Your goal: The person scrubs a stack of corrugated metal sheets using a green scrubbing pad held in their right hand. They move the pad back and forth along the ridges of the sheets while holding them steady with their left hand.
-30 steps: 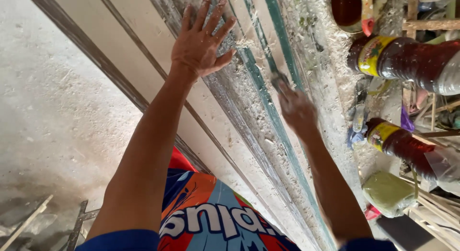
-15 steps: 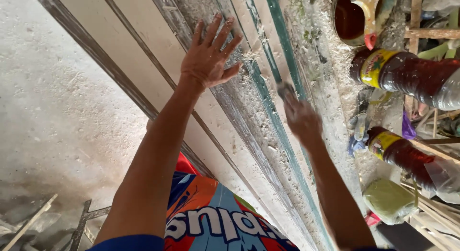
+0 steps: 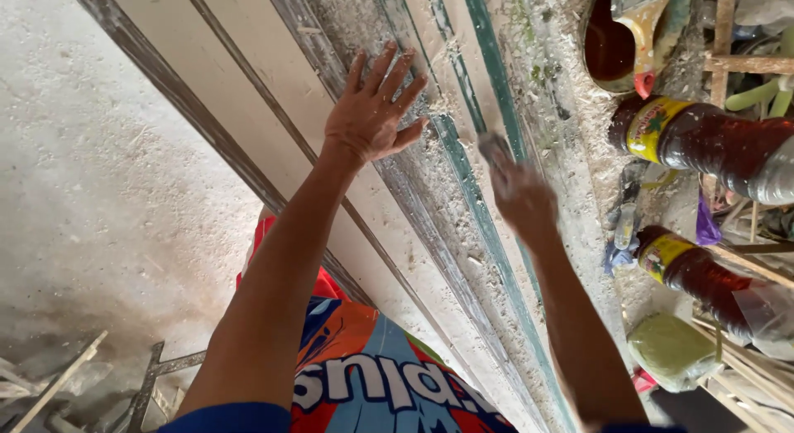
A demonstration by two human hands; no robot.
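My left hand (image 3: 372,110) lies flat with fingers spread on a long pale wooden moulding board (image 3: 273,94) that runs diagonally across the bench. My right hand (image 3: 519,193), blurred by motion, presses a small grey pad, probably sandpaper (image 3: 495,145), against the dusty grooved strip with green edges (image 3: 471,193) beside the board. Sawdust covers the strip around that hand.
Two plastic bottles of dark brown liquid lie at right (image 3: 711,143) (image 3: 703,276). A tin of brown liquid with a brush (image 3: 620,44) stands at top right. A green sponge-like lump (image 3: 674,350) sits lower right. Concrete floor (image 3: 91,193) lies left, with scrap sticks (image 3: 58,383).
My left hand has slid slightly down and toward me along the board. My right hand has shifted a little along the green-edged strip, still rubbing.
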